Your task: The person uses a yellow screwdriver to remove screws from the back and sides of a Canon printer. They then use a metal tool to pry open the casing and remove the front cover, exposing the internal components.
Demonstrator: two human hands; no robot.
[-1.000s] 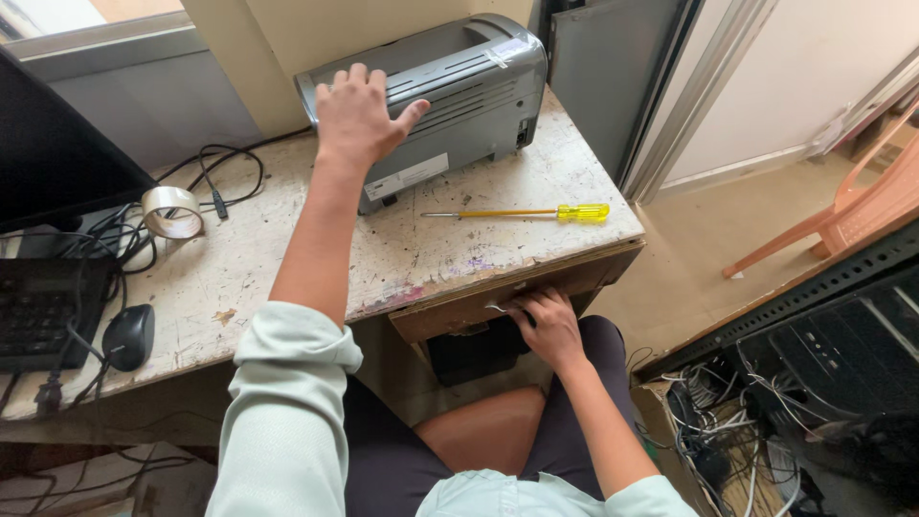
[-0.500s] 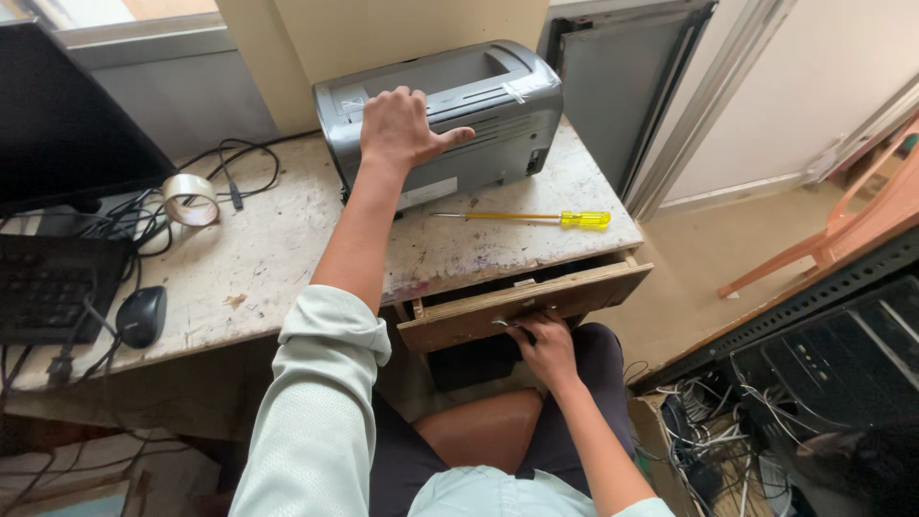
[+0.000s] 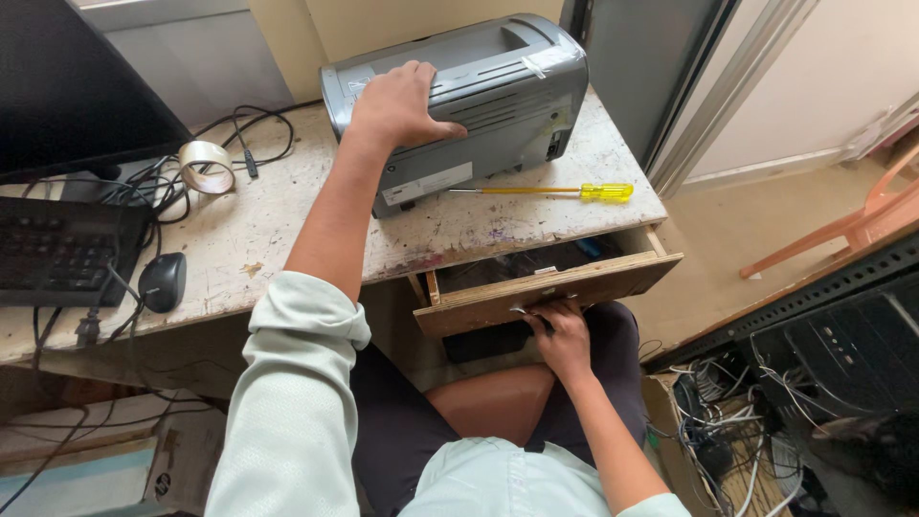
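Drawer [image 3: 546, 287], wooden, stiff and probably light, sits partly pulled out at lower centre, right hand [image 3: 558, 337] curled shut on its front handle, the best grip, while left hand [image 3: 397, 103] rests flat, fingers loose, on grey printer [image 3: 459, 96] at upper centre.

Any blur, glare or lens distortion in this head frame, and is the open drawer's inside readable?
Head view: sharp, even daylight, no glare; wide-angle bending at edges; the drawer interior is shadowed, contents unclear; right hand and left hand crisp.
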